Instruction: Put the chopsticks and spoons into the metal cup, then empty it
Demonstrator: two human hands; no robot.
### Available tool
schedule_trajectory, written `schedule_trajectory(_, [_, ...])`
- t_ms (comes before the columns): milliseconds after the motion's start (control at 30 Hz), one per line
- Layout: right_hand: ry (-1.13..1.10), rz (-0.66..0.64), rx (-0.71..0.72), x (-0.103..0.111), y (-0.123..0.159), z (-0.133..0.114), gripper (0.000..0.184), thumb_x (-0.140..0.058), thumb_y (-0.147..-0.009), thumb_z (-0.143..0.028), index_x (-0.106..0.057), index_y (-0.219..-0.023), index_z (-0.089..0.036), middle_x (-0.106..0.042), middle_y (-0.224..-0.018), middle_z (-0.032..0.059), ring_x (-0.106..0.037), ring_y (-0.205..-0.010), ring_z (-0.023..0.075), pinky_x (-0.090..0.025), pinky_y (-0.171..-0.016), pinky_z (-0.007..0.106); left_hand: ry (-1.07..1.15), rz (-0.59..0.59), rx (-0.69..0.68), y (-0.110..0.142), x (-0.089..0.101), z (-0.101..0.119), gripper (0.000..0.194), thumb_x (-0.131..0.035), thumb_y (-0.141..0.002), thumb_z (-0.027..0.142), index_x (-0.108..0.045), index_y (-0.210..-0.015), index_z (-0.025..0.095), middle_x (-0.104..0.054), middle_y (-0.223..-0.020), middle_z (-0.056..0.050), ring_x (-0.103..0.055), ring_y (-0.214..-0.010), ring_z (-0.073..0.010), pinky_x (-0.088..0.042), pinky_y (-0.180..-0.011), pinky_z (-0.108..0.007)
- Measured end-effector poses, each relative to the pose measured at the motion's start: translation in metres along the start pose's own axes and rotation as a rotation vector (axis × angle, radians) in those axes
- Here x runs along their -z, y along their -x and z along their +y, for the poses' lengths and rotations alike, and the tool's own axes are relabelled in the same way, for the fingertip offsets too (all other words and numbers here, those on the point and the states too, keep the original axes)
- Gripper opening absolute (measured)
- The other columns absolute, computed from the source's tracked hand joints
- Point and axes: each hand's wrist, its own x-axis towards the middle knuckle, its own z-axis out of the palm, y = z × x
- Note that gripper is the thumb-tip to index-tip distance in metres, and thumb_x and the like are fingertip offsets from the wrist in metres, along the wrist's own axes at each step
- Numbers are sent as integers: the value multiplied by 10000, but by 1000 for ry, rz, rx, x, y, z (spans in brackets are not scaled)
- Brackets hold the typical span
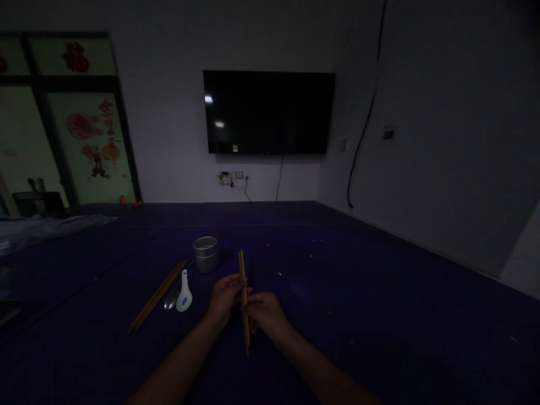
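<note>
L hand: my L hand [228,295], fingertips pinching the held chopsticks [244,298] abt midway up, on their L side.
R hand: my R hand [268,315], thumb & fingers closed on the same sticks from the R, a bit lower & nearer me than the L.
Held chopsticks: btwn both hands, in front of me, long way pointing away from me; far ends stick out past my L fingers, near ends below my R. At least 2, exact no. unclear. Can't tell if near ends touch the tabletop.
Chopstick bundle: more sticks [158,295] lying L of my hands, slanted, side by side.
White spoon: white spoon [184,298] w/ blue mark in bowl, btwn bundle & L hand, handle pointing away.
Metal spoon: metal spoon [171,300] just L of white spoon, next to bundle.
Cup: grey metal cup [206,259], upright, beyond the spoons, near L hand but apart.
Tabletop: dark blue tabletop [320,360], few small white bits [279,274] R of my hands.
Bkgd: dark TV [270,112] on wall, black cable [366,126] hanging to its R, door w/ red decorations [86,126] far L. Dim light.
</note>
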Motion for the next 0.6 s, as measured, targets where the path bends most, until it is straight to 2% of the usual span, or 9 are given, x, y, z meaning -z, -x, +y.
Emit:
schedule_trajectory(200, [5, -19, 25, 0, 2, -3, 180, -609, -678, -278, -645, -768, -126, -587, -508, -31, -523, -407, 79, -393, -414, 178, -154, -12, -106, -3, 1, 0, 422, -761, -579, 301, -654, -945, 121, -675, -642, -26, -617, -533, -142, -458, -504, -220])
schedule_trajectory(333, [-14, -3, 50, 2, 4, -6, 179, -614, -679, -276, -645, -772, -126, -596, -525, -25, -524, -415, 79, -384, -404, 173, -475, 93, -299, -2, 3, 8, 319, -651, -685, 402, -698, -860, 139, -693, -691, -55, -624, -636, -177, -436, -555, -237])
schedule_trajectory(400, [-15, 17, 42, 4, 3, -6, 173, -617, -681, -275, -641, -766, -127, -598, -526, -24, -523, -414, 77, -384, -403, 170, -714, 218, -446, -1, 8, 20, 311, -556, -763, 415, -703, -864, 160, -702, -766, -77, -627, -710, -198, -435, -614, -255])
schedule_trajectory(467, [-3, 36, 25, 6, 0, -5, 156, -616, -686, -271, -637, -742, -126, -596, -518, -21, -521, -410, 75, -385, -403, 169, -956, 432, -565, 0, 17, 37, 317, -485, -811, 397, -685, -934, 184, -698, -866, -86, -620, -794, -216, -422, -689, -273])
schedule_trajectory(533, [10, 45, 13, 7, -2, -3, 142, -608, -695, -265, -633, -712, -127, -591, -504, -18, -518, -403, 75, -385, -401, 168, -1174, 597, -586, -1, 31, 55, 334, -411, -846, 362, -647, -1009, 191, -673, -968, -97, -596, -894, -228, -401, -753, -286])
schedule_trajectory(600, [17, 41, 16, 8, -4, -1, 130, -600, -701, -253, -632, -693, -127, -585, -489, -18, -517, -398, 76, -384, -399, 167, -1354, 670, -544, -4, 49, 70, 352, -367, -853, 318, -611, -1062, 175, -634, -1054, -118, -551, -1000, -244, -384, -807, -303])
